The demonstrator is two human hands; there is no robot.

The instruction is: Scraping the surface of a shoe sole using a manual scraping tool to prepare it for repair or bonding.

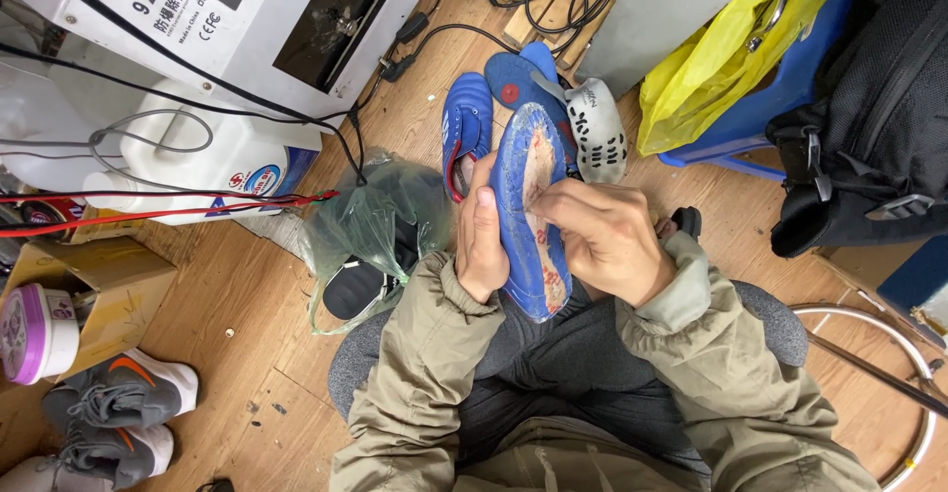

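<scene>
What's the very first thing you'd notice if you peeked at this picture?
Right in the middle, the left hand and right hand hold up a blue shoe sole with a worn, pale patch down its length. Behind it on the wooden floor lies a blue shoe, and a bright yellow bag glows at the upper right.

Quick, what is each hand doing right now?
Left hand: closed around the blue shoe sole, holding it.
Right hand: fingers pinched on the sole's worn top surface.
</scene>
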